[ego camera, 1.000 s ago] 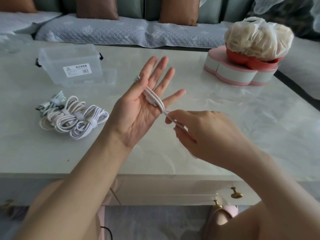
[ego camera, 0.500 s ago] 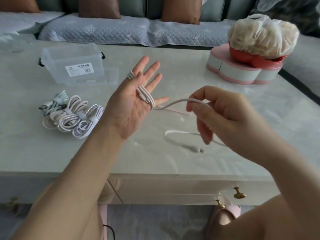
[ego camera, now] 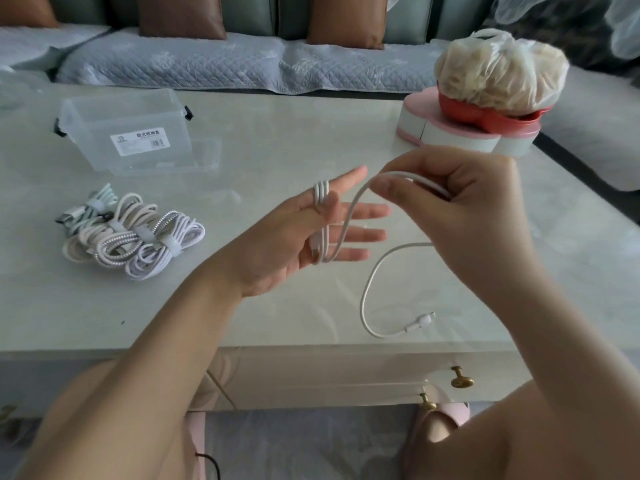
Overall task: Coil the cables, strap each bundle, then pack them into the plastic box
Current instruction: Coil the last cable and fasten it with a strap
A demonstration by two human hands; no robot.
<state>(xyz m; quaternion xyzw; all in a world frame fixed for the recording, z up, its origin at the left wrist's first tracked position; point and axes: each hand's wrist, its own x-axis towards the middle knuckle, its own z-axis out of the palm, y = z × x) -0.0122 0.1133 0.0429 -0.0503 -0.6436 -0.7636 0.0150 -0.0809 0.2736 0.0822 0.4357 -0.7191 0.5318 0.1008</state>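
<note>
A white cable (ego camera: 349,216) is looped around the spread fingers of the left hand (ego camera: 294,237) and pinched by the right hand (ego camera: 460,209) above the tabletop (ego camera: 311,140).

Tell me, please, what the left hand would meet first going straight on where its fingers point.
Probably the slack of the white cable under the right hand, then that hand; depth unclear.

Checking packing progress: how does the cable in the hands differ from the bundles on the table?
The white cable is partly coiled, a few loops round the left hand; the bundles are fully coiled. The cable has no strap; the bundles are strapped. The right hand pinches the cable, its tail on the table; the bundles lie untouched. None is in the plastic box.
</note>
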